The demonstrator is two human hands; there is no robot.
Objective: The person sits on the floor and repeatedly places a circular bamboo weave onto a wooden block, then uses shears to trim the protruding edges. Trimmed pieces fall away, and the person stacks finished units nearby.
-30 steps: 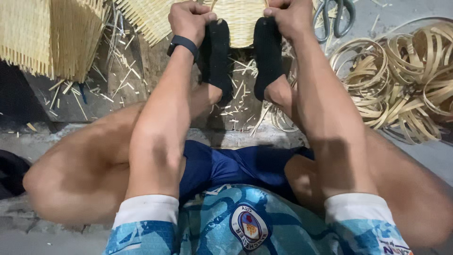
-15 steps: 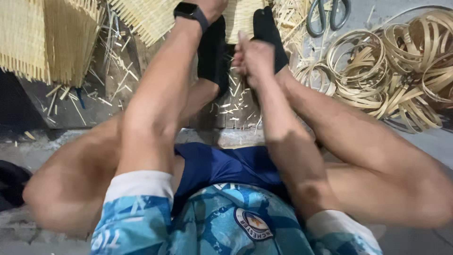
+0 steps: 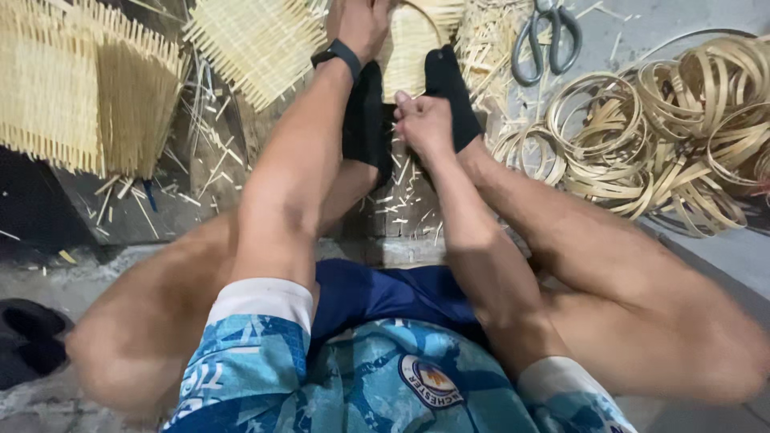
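Gripping weave (image 3: pixel 413 40) top, left hand (image 3: pixel 361 24) closed; right hand (image 3: pixel 423 122) fisted at sock (image 3: pixel 449 88), contents unclear; scissors (image 3: pixel 547 40) near.

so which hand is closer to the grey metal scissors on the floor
Right. The right hand is a closed fist by the black-socked feet, left of and below the grey metal scissors. The left hand is farther left, on the woven bamboo piece.

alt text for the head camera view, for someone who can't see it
A seated person's left hand reaches to a woven bamboo piece held between their black-socked feet, while the right hand, closed in a fist, sits nearer the body. Bamboo mats, coiled strips and scissors lie around.
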